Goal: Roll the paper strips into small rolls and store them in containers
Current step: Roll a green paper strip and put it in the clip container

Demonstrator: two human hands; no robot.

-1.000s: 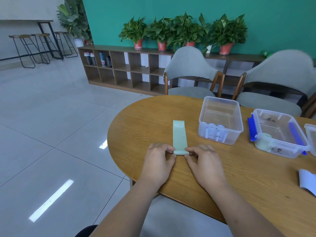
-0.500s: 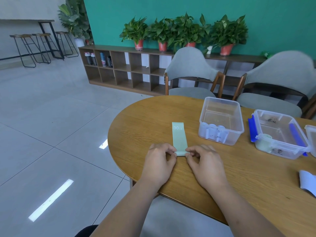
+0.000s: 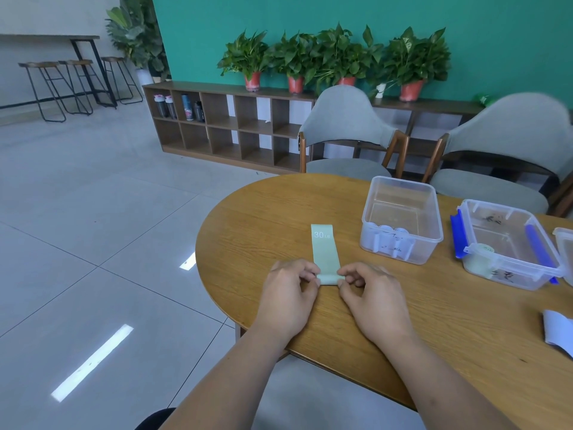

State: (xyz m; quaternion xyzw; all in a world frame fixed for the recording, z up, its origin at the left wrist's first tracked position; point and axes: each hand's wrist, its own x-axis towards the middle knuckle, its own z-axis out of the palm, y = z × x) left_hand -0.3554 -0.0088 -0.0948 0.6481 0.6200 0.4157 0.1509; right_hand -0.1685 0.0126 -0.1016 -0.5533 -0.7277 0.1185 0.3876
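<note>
little has shifted in the last second. the curled near end of the green strip (image 3: 324,252) looks a shade fatter and its flat length a touch shorter, and both hands sit where they were.

the left hand (image 3: 290,294) rests on the worktop (image 3: 434,321), with thumb and forefinger pinching the left end of the small curl. its grip is narrow and closed on the strip. the strip runs flat away from the person, with "30 lb" printed at its far end and its near end wound into a tight curl between the two hands. the right hand (image 3: 372,297) mirrors the left, its fingertips pinching the right end of the curl and its other fingers tucked under.

further right a clear container (image 3: 434,212) stands open, with several white rolls (image 3: 387,232) lined along its near wall. next to it a second container (image 3: 524,279) with blue latches holds one pale green roll (image 3: 479,259) in its near left corner. the corner of a third container (image 3: 565,240) shows at the frame edge, and its contents cannot be seen. a white strip (image 3: 556,332) lies unrolled at the far right of the worktop.

by this layout the task looks partly done. some rolls are already stored, but the green strip is barely begun, with most of its length left to wind. it probably belongs beside the green roll. the white strip, at least, also waits.
</note>
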